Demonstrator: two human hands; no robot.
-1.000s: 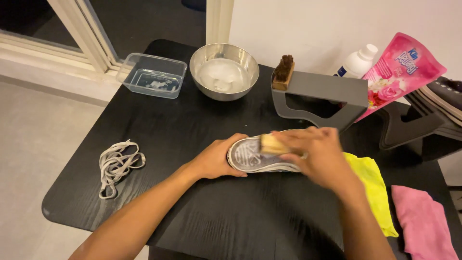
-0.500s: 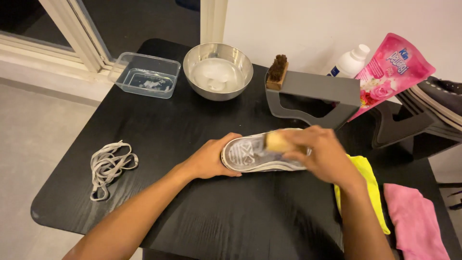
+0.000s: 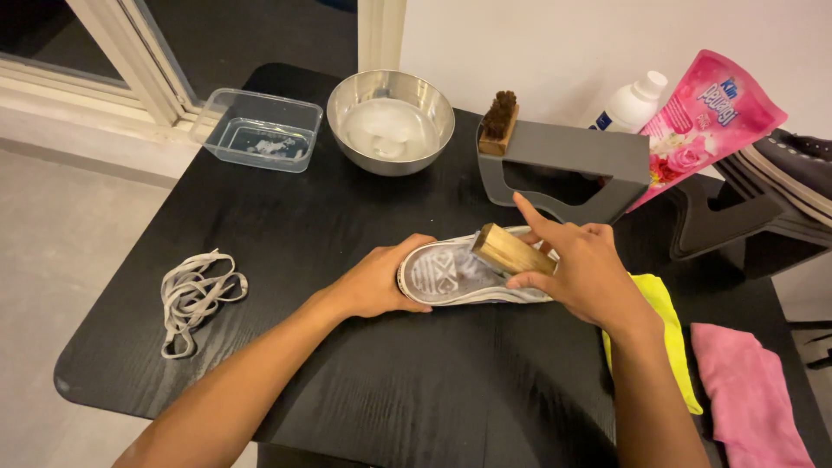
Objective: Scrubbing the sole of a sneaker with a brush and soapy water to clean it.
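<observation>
Black table (image 3: 260, 260) carries everything; the shoe (image 3: 459, 279) lies sole-up near its middle and is my landmark.

Grey stand (image 3: 572, 160), behind the shoe, a spare bristle brush (image 3: 500, 121) resting on its left end.
Steel bowl (image 3: 390, 121), behind the shoe and to the left, cloudy water inside.
Clear plastic tub (image 3: 260, 130), further left of the bowl.
Pink pouch (image 3: 706, 121), behind and right of the shoe, leaning, flower print on its lower part, printed lettering near the top. White bottle (image 3: 631, 104) just left of it, blue on its label.
Pink cloth (image 3: 750, 399), front right of the shoe; yellow cloth (image 3: 667, 329) between it and the shoe, partly under my right arm.
Loose grey laces (image 3: 195, 295), well left of the shoe.

My left hand (image 3: 381, 282): grip closed over the shoe's heel end, pinning it.
My right hand (image 3: 585, 269): grip clasped around a wooden brush (image 3: 511, 251), forefinger stretched out, brush pressed on the sole.
</observation>
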